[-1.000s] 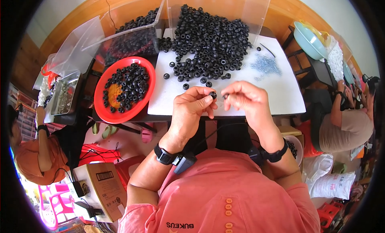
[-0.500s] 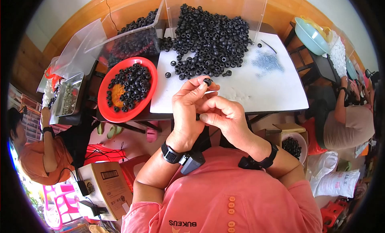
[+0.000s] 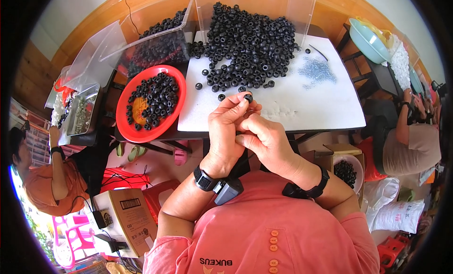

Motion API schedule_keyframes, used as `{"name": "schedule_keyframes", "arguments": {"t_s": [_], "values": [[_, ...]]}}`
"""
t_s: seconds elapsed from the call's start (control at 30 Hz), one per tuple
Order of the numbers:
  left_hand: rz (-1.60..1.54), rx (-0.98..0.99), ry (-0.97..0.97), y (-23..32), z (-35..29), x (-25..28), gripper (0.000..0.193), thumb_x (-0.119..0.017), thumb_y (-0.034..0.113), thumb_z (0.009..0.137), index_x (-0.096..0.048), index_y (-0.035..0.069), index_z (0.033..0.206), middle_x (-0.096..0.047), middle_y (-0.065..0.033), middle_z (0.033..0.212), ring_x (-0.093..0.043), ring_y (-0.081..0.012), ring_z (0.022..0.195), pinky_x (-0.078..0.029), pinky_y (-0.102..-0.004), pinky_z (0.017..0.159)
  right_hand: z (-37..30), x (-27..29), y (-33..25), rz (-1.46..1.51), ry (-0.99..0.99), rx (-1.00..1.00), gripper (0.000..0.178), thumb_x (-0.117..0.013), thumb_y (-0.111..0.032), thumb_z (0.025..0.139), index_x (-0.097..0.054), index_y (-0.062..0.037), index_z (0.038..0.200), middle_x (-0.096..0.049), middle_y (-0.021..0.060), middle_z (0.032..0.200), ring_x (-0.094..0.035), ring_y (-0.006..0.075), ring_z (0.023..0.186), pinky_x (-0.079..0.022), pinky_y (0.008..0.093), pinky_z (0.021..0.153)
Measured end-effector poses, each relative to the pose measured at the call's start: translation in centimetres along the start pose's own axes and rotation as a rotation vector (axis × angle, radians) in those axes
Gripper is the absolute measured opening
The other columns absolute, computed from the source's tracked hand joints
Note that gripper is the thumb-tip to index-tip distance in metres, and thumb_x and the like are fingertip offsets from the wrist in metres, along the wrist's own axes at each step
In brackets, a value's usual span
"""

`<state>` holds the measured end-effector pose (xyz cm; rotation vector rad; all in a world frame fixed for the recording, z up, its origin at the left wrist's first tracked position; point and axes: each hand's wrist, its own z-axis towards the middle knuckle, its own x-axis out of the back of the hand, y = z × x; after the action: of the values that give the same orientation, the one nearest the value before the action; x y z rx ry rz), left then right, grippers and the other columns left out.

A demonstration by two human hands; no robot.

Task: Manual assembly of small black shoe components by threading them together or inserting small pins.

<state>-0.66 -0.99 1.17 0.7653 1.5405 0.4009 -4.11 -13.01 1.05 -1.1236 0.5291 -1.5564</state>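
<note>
Both hands meet over the near edge of the white tabletop [image 3: 325, 102]. My left hand [image 3: 222, 135] is closed, pinching a small black bead-like ring [image 3: 248, 98] between thumb and fingertip. Against it, my right hand [image 3: 269, 139] is closed too, thumb pressed to the bent forefinger; whatever lies in that pinch is hidden. Just beyond my fingertips spreads a big heap of the same black rings [image 3: 250, 43], with a few loose ones along its near side. A red plate [image 3: 123, 125] to the left carries many more.
A clear plastic bin [image 3: 155, 50] of black rings stands at far left. Small clear bluish pieces [image 3: 316, 72] lie on the tabletop's right. A bowl of black parts [image 3: 357, 164] sits low by my right elbow. Seated co-workers [image 3: 49, 186] are at both sides.
The black ring at my left fingertips has turned slightly, and both hands have shifted a little. Loose rings beside the fingertips show more now. The whole view has also moved slightly.
</note>
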Motion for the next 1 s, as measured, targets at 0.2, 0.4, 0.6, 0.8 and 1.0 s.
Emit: {"name": "schedule_keyframes", "arguments": {"t_s": [0.2,0.4,0.6,0.8,1.0], "values": [[0.085,-0.101,-0.051,-0.9,0.1,0.7,0.019,-0.058,0.003,0.097,-0.063,-0.004,0.114,-0.067,-0.0102,0.098,-0.064,-0.0198,0.087,-0.053,-0.0330,0.080,1.1,2.7,0.1,-0.083,0.218,0.046,0.006,-0.068,-0.007,0.089,-0.065,-0.0026,0.091,-0.062,0.0095,0.077,-0.063,0.0212,0.063,-0.048,0.0313,0.058],[0.173,-0.073,-0.161,-0.7,0.5,1.3,0.020,-0.058,0.002,0.097,-0.063,-0.006,0.115,-0.067,-0.0112,0.098,-0.065,-0.0201,0.085,-0.054,-0.0330,0.077,3.2,4.9,1.0,0.017,0.165,-0.030,0.007,-0.067,-0.003,0.089,-0.065,0.0029,0.091,-0.064,0.0073,0.079,-0.061,0.0130,0.069,-0.048,0.0268,0.063],[0.177,-0.059,-0.157,-0.5,0.2,1.1,0.017,-0.059,0.002,0.096,-0.063,-0.006,0.111,-0.067,-0.0121,0.096,-0.065,-0.0201,0.082,-0.055,-0.0320,0.071,3.4,4.1,1.9,0.108,0.154,-0.007,0.008,-0.066,-0.002,0.089,-0.067,0.0036,0.095,-0.064,0.0071,0.080,-0.060,0.0123,0.071,-0.048,0.0262,0.064],[0.186,-0.044,-0.159,-0.4,0.1,1.1,0.015,-0.058,0.001,0.096,-0.062,-0.006,0.108,-0.067,-0.0125,0.093,-0.065,-0.0191,0.079,-0.055,-0.0303,0.065,2.8,3.7,2.0,0.276,0.116,-0.165,0.007,-0.066,-0.001,0.090,-0.068,0.0032,0.095,-0.066,0.0054,0.081,-0.060,0.0087,0.070,-0.049,0.0241,0.065],[0.243,-0.053,-0.155,-0.6,0.0,1.1,0.014,-0.059,0.000,0.095,-0.062,-0.006,0.108,-0.066,-0.0121,0.091,-0.065,-0.0176,0.078,-0.056,-0.0291,0.063,2.5,3.9,2.0,0.321,0.099,-0.210,0.006,-0.065,-0.002,0.091,-0.067,0.0028,0.093,-0.066,0.0034,0.079,-0.061,0.0076,0.071,-0.049,0.0235,0.063]]}}
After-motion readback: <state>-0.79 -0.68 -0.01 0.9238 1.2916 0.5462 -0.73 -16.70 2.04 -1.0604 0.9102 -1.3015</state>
